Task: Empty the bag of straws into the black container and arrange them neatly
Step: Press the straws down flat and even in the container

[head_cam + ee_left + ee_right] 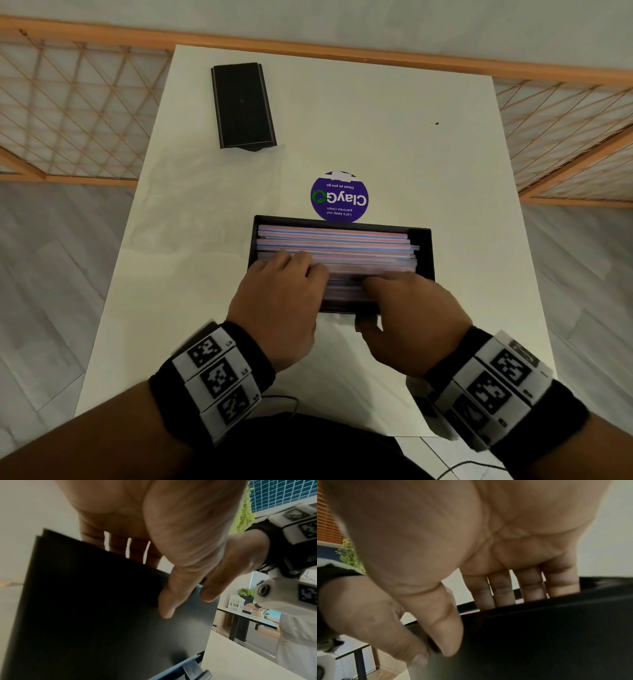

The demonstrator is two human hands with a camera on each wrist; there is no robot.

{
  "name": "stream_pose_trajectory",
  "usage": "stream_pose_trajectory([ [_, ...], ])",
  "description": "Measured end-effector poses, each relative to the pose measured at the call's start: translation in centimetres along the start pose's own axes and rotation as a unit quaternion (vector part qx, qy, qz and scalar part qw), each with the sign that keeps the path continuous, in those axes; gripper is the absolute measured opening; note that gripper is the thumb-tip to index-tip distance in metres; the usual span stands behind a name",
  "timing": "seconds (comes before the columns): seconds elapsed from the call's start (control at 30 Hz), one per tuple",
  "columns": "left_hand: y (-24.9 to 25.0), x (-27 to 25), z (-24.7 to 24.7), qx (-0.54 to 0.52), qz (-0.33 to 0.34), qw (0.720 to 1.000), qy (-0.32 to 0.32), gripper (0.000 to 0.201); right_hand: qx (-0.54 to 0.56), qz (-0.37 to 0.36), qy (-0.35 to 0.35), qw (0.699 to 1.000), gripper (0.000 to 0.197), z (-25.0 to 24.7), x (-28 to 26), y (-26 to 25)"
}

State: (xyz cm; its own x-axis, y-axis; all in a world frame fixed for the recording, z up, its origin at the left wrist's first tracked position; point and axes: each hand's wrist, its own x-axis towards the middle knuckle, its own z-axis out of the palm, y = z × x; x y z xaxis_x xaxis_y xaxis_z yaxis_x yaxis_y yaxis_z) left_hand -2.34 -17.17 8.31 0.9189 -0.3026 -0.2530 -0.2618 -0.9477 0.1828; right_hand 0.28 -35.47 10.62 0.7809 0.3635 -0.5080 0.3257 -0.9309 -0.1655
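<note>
The black container (424,246) lies crosswise on the white table (411,154), filled with pink, blue and white straws (335,240) lying lengthwise. My left hand (291,263) rests on the straws at the near left, its fingers reaching over the near wall (102,608) and its thumb (168,601) flat on the wall's outside. My right hand (394,291) covers the near right part of the straws; its fingers (501,592) go straight down inside the box and its thumb (447,635) lies against the outer wall (539,635). Straws under the hands are hidden.
A flat black lid (243,106) lies at the table's far left. A clear plastic bag (205,192) lies flat left of the container. A round purple sticker (339,197) sits just beyond the container. Orange lattice railing (85,113) flanks the table.
</note>
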Motion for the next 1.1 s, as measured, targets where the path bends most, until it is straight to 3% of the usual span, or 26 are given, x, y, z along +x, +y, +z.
stream_pose_trajectory([
  [0.07, 0.1, 0.3, 0.3, -0.024, 0.022, 0.999, -0.017, 0.033, 0.019, -0.007, -0.006, 1.000, 0.026, 0.1, 0.1, -0.2],
  [0.17, -0.2, 1.1, 1.3, -0.012, 0.002, 0.998, -0.062, 0.019, 0.016, -0.012, -0.056, 0.998, 0.032, 1.1, 1.1, -1.1],
  [0.3, -0.1, 1.7, 2.1, 0.006, -0.011, 0.997, -0.074, 0.021, -0.034, -0.017, -0.058, 0.998, 0.038, 2.0, 2.3, -1.3],
  [0.57, -0.3, 2.4, 2.0, 0.004, -0.028, 0.996, -0.083, 0.020, -0.019, -0.008, -0.043, 0.999, 0.035, 2.0, 3.2, -0.7],
  [0.77, -0.6, 3.1, 1.8, -0.003, -0.022, 0.998, -0.064, 0.017, -0.036, -0.010, -0.023, 0.999, 0.026, 1.7, 3.9, -0.4],
  [0.87, -1.0, 3.1, 1.3, -0.019, 0.011, 1.000, 0.002, 0.012, -0.039, -0.017, -0.034, 0.999, 0.030, 1.1, 4.0, -0.2],
  [0.97, -2.2, 2.1, 0.0, -0.099, 0.077, 0.979, 0.159, 0.040, -0.022, -0.046, 0.022, 0.998, 0.035, 0.3, 2.8, 0.3],
  [1.0, -2.8, 1.9, -0.7, -0.137, 0.078, 0.972, 0.176, 0.055, -0.010, -0.059, 0.061, 0.996, 0.040, 0.1, 2.4, 0.3],
  [1.03, -3.5, 2.0, -1.2, -0.155, 0.061, 0.973, 0.161, 0.076, 0.008, -0.070, 0.095, 0.993, 0.048, -0.2, 2.3, 0.1],
  [1.1, -4.9, 2.6, -1.5, -0.131, 0.023, 0.989, 0.064, 0.122, 0.024, -0.093, 0.101, 0.990, 0.073, -0.6, 3.1, -0.6],
])
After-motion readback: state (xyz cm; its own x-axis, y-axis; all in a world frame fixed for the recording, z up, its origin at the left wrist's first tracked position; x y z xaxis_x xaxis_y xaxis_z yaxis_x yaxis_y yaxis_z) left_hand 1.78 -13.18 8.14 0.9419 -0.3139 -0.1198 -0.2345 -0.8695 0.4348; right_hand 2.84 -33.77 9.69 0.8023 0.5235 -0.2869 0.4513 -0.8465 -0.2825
